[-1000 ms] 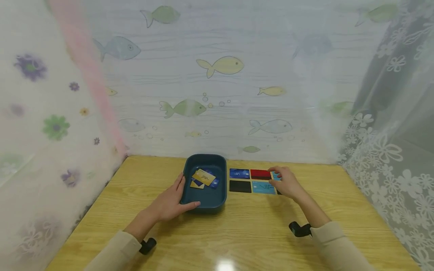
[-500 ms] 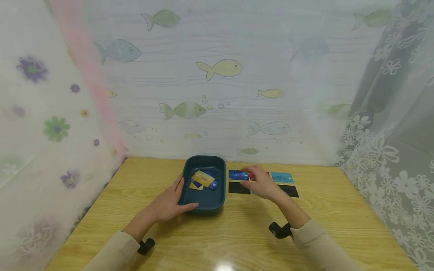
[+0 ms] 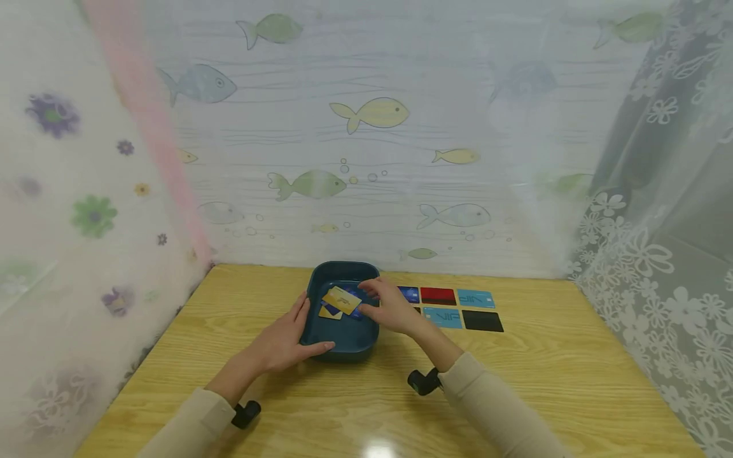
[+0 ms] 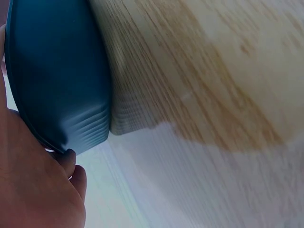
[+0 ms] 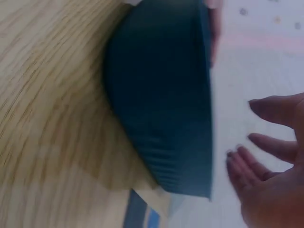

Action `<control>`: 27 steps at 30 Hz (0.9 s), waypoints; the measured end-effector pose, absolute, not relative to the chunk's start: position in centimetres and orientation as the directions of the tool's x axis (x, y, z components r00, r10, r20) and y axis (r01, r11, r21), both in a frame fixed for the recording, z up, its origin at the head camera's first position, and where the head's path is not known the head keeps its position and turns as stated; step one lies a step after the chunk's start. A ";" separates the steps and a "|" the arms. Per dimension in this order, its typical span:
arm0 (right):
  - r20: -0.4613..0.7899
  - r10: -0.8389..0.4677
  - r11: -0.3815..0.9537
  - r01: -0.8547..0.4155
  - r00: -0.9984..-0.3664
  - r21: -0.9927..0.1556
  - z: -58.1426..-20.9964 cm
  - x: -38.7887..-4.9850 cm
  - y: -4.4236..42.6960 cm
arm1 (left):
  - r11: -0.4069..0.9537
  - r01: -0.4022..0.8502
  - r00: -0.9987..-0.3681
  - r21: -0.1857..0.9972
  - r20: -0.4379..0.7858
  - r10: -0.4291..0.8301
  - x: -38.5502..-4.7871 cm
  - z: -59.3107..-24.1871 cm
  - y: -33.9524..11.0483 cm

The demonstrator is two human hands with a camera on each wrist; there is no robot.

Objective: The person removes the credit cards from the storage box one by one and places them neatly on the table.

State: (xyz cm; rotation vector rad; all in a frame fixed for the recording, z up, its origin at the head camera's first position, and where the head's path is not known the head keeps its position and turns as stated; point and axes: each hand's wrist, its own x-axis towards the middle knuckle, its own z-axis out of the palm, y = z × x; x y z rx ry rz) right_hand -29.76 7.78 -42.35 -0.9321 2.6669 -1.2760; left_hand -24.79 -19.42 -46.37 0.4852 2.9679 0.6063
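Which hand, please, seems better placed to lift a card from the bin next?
Probably the right hand: empty, over the bin near its cards, while the left hand holds the bin's side.

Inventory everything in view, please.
Bin: one, dark teal, on the table
Bin cards: at least three, gold and blue, inside
Back-row cards: three, blue, red, light blue, beside the bin
Front-row cards: three, two black, one light blue, just below
Table: one, yellow wood, beneath
Fish-print hanging: one, pale, behind the table
Floral hangings: two, pale, either side
Sleeves: two, beige, lower frame
Wrist cameras: two, black, beside sleeves
Left hand: one, bare, gripping the bin
Right hand: one, bare, over bin's rim
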 end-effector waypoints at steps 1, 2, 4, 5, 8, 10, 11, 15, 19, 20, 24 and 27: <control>0.224 -0.531 0.462 -0.500 -0.817 -0.733 -42.6 -30.1 7.3 | 0.873 0.290 -0.947 0.392 -0.011 0.320 -24.8 -46.4 -19.5; 0.239 -0.526 0.449 -0.505 -0.817 -0.738 -42.9 -30.4 6.8 | 0.874 0.291 -0.947 0.390 -0.012 0.321 -24.9 -46.3 -19.5; 0.246 -0.506 0.431 -0.489 -0.827 -0.759 -43.4 -31.0 5.9 | 0.874 0.296 -0.945 0.385 -0.016 0.326 -25.0 -46.3 -19.6; 0.243 -0.497 0.434 -0.481 -0.833 -0.762 -43.6 -31.3 5.5 | 0.876 0.295 -0.945 0.382 -0.020 0.326 -25.1 -46.3 -19.6; 0.227 -0.463 0.475 -0.455 -0.857 -0.753 -44.1 -31.9 4.4 | 0.874 0.305 -0.942 0.378 -0.018 0.336 -25.1 -46.2 -19.6; 0.216 -0.440 0.511 -0.441 -0.872 -0.737 -44.3 -32.1 3.8 | 0.874 0.304 -0.942 0.379 -0.019 0.336 -25.1 -46.1 -19.5; 0.215 -0.430 0.530 -0.438 -0.877 -0.726 -44.4 -32.2 3.5 | 0.874 0.308 -0.941 0.376 -0.016 0.338 -25.1 -46.1 -19.4; 0.228 -0.374 0.564 -0.415 -0.899 -0.714 -45.0 -32.1 2.5 | 0.876 0.313 -0.940 0.367 -0.010 0.340 -25.2 -46.1 -19.1; 0.251 -0.343 0.569 -0.413 -0.905 -0.711 -45.6 -31.9 2.1 | 0.884 0.301 -0.946 0.357 -0.005 0.324 -25.2 -46.2 -18.9; 0.251 -0.343 0.571 -0.413 -0.905 -0.709 -45.6 -31.9 2.0 | 0.886 0.297 -0.948 0.356 -0.003 0.319 -25.1 -46.2 -18.9; 0.198 -0.369 0.613 -0.398 -0.908 -0.683 -45.5 -32.0 1.8 | 0.884 0.284 -0.952 0.370 0.003 0.305 -25.0 -46.3 -18.8; 0.126 -0.385 0.663 -0.369 -0.914 -0.652 -45.4 -32.2 1.5 | 0.877 0.278 -0.953 0.391 -0.001 0.303 -24.8 -46.3 -18.8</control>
